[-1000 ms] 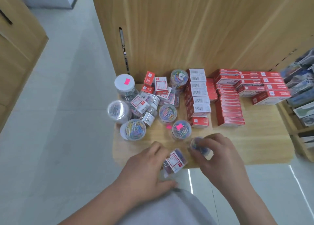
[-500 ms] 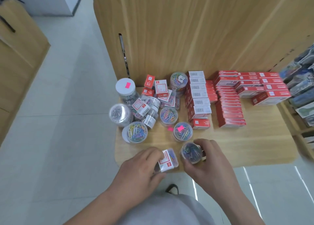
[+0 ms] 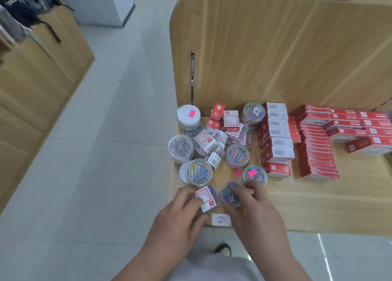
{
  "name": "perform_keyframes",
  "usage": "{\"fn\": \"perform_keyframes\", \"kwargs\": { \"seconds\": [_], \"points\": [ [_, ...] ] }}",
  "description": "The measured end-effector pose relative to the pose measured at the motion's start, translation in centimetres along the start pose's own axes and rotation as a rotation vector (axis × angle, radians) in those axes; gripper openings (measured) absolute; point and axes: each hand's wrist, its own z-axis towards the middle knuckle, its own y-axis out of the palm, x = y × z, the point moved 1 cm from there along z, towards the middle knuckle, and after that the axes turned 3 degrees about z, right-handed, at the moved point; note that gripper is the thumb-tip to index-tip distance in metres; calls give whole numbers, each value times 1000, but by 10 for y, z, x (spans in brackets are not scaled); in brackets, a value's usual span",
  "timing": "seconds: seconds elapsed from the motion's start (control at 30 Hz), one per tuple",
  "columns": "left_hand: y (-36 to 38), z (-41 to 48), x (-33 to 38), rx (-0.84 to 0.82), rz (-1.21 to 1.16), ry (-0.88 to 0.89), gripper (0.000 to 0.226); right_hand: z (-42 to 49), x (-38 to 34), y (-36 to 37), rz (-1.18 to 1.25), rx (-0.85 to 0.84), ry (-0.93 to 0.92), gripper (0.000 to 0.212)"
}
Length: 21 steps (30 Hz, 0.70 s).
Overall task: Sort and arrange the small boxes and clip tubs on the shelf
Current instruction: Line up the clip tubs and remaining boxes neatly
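Clear round tub (image 3: 230,193) in right fingers (image 3: 251,190); labelled tub (image 3: 209,198) in left fingers (image 3: 196,201).

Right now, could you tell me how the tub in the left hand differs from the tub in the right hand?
The left hand grips a tub lying on its side, its red-and-white label facing up. The right hand grips a tub turned lid-up, no label visible, colourful clips showing through. Both are small clear tubs held near the shelf's front edge.
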Motion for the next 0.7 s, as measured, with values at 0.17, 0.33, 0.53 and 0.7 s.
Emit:
{"fn": "perform_keyframes", "kwargs": {
  "seconds": [0.17,0.33,0.53,0.7],
  "points": [
    [-24,-7,-11,128,-174,-32,16,4,-4,-16,-68,26,5,43],
    [-62,37,-29,295,-178,-146,30,37,-14,-33,207,8,-72,19],
    [-58,100,-47,61,-492,-368,60,86,-38,-38,364,-57,-97,18],
    [-53,97,-45,11,-535,-322,47,100,-35,-43,340,-41,-42,19]
  ]
}}
